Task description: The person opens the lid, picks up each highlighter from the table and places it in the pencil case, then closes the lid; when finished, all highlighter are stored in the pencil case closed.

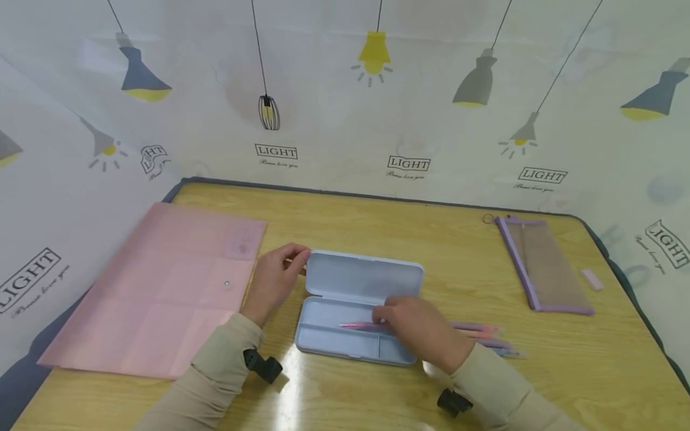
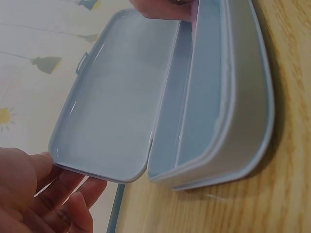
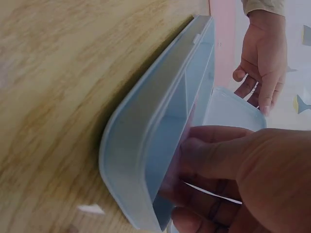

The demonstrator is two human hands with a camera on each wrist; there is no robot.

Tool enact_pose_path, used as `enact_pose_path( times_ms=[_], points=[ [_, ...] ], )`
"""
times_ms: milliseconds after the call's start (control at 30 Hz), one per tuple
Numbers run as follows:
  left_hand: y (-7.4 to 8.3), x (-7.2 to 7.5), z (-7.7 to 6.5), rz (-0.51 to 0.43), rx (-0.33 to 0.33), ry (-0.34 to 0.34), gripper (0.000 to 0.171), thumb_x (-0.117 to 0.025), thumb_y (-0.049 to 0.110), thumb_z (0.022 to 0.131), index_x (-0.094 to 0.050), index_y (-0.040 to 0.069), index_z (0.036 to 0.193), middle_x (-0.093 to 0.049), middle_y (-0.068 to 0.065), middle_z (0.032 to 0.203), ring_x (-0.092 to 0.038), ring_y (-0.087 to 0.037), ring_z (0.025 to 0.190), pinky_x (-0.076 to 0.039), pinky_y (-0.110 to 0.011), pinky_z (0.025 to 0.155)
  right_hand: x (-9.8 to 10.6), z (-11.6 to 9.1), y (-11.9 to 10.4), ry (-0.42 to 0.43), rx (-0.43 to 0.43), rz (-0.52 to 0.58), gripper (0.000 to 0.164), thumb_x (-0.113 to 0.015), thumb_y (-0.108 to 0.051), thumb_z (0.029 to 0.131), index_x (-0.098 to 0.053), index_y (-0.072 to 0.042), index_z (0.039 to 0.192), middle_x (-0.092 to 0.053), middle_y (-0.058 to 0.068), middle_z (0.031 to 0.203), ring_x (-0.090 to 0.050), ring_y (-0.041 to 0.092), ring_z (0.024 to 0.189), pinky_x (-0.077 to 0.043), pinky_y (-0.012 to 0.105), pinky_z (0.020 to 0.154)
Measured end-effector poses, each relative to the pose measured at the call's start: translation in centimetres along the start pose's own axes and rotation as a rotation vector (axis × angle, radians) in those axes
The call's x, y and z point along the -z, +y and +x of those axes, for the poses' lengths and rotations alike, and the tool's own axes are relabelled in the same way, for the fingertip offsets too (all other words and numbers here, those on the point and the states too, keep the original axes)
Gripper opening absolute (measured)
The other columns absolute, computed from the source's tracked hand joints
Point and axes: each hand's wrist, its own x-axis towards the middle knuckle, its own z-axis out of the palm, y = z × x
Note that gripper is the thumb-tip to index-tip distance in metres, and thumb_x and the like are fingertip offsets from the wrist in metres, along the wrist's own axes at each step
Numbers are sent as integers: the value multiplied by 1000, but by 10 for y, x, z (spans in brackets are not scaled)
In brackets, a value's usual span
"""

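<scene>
While left fingers (image 2: 60,188) touch the lid (image 1: 363,273), right fingers (image 1: 380,313) pinch a pen (image 1: 353,325).

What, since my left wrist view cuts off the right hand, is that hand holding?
Observer: The right hand holds a pink pen.

Operator: Are there any pens outside the case?

Observer: Yes, more pens lie on the table, right of the case.

Operator: And what lies to the left of the left hand?

Observer: A pink folder, lying flat.
</scene>
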Motion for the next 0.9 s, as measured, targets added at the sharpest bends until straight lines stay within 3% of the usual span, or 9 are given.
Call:
enact_pose_path(
  times_ms=[233, 400, 533, 733, 900],
  points=[
    [2, 0, 0, 1, 11, -3, 26, -56, 31, 102, -70, 12, 111, -73, -7, 100, -71, -19, 82, -53, -29, 65, -1, -3, -1, -57, -37, 34, 20, -67, -1, 87, -76, -18, 93, -67, -4, 83, -63, 10, 76, -55, 30, 69],
    [1, -1, -1, 3, 1, 0, 26, -55, 30, 102, -70, 11, 112, -73, -8, 101, -72, -21, 82, -54, -29, 66, 2, -5, -1, -58, -53, 36, 18, -67, -2, 88, -75, -17, 96, -66, -4, 84, -62, 10, 75, -54, 30, 68],
    [-1, -2, -2, 3, -2, -2, 26, -55, 30, 102, -70, 11, 111, -73, -8, 101, -72, -22, 83, -54, -29, 67, 16, -16, 5, -22, -74, 87, 16, -70, -5, 88, -72, -12, 103, -67, -3, 87, -62, 9, 77, -54, 29, 68],
    [0, -2, -1, 14, 5, 6, 26, -55, 32, 102, -70, 13, 111, -74, -6, 100, -72, -22, 83, -54, -29, 66, 54, -51, 35, 67, -211, 149, 19, -71, -9, 89, -70, -11, 109, -71, -5, 94, -64, 5, 79, -55, 27, 69],
    [0, 1, 0, 12, -12, 9, 26, -56, 31, 102, -71, 12, 110, -74, -7, 99, -72, -22, 82, -53, -29, 65, 65, -79, 74, 33, -367, 160, 28, -71, -15, 91, -67, -6, 117, -70, -7, 92, -64, 9, 79, -51, 26, 62]
  ],
)
